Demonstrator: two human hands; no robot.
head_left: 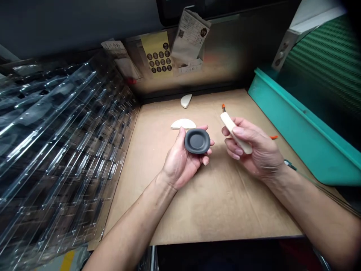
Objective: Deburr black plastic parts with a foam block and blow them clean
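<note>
My left hand [183, 160] is closed round a dark grey oval piece [196, 140], a shallow dish shape with a rounded rim, its hollow side facing up. In my right hand [254, 146] a flat cream-white block [236, 132] is pinched between thumb and fingers, tilted. Past its upper end pokes a thin dark tip with an orange end [223, 107]; whether my right hand holds that too I cannot make out. Beyond my left hand a half-moon white piece [183, 124] lies on the cardboard, with a smaller white wedge [186, 101] farther back.
Cardboard [214, 210] covers the work surface. Stacked clear plastic trays [70, 150] rise on the left. A teal bin [299, 128] stands along the right side. An orange bit [273, 137] shows beside my right wrist. A yellow sticker sheet [155, 43] and a labelled packet [187, 37] are at the back panel.
</note>
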